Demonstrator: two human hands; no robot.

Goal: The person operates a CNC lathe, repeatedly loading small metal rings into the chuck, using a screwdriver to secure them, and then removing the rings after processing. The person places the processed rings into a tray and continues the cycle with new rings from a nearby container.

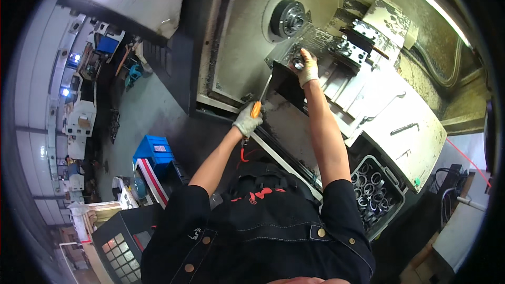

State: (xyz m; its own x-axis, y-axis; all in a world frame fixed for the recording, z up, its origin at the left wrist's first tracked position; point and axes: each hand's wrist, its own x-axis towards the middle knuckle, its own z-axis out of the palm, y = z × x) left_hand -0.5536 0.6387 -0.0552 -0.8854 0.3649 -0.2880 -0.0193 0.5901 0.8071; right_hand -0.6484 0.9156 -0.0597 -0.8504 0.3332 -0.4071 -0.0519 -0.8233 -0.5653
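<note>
My left hand (247, 121), in a pale work glove, is closed round an orange air blow gun (256, 109). Its long thin nozzle points up and away, and a red hose (243, 153) hangs below the hand. My right hand (307, 69), gloved with some fingertips bare, grips a small metal ring (298, 63) inside the lathe, close to the tool block (348, 51). Farther off, the lathe chuck (288, 18) holds no part that I can make out. The nozzle tip is apart from the ring.
A grey bin (401, 200) of several metal rings stands by my right elbow. Wrenches (404, 129) lie on the pale machine cover (421, 139). The lathe's front sill (284, 162) runs before my body. A blue crate (152, 150) is at the left.
</note>
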